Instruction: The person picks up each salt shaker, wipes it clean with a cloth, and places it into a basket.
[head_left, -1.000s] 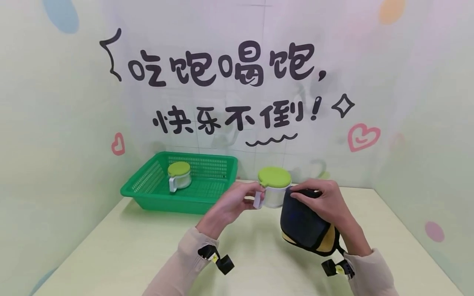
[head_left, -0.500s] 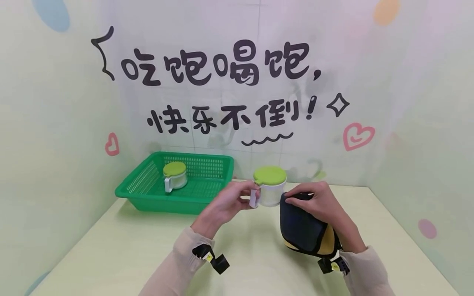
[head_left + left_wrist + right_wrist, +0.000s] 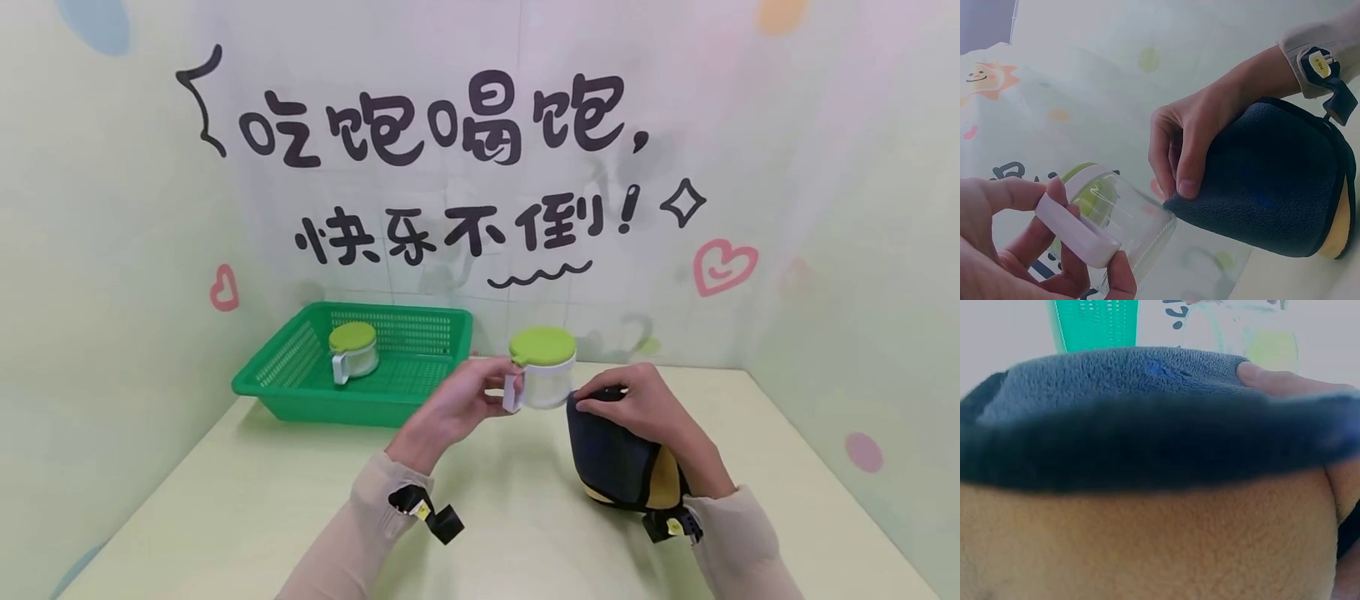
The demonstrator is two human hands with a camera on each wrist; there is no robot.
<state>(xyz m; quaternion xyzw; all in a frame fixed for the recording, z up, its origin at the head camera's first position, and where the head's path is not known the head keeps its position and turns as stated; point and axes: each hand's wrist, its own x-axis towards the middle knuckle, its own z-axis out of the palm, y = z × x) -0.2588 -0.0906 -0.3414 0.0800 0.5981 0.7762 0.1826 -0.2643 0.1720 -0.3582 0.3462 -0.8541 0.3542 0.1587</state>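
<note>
My left hand (image 3: 468,396) grips the white handle (image 3: 1075,231) of a clear glass seasoning jar (image 3: 547,388). The jar hangs above the table, nearly upright, with its lime-green lid (image 3: 543,346) on. To its right, thumb and fingers of my right hand (image 3: 647,406) pinch the corner of a thick cloth (image 3: 611,454), dark blue on one side and tan on the other, with black edging. In the left wrist view, that cloth corner meets the lower side of the glass. Folds of the fleecy cloth (image 3: 1116,378) fill most of the right wrist view.
A green perforated basket (image 3: 330,407) stands at the back left of the pale table (image 3: 300,500). Inside it sits a similar lidded jar (image 3: 355,354). Walls printed with lettering and hearts close off the back and both sides.
The pinched cloth corner has shifted lower along the jar's side. Both hands keep their holds, and the head view has turned slightly to the right.
</note>
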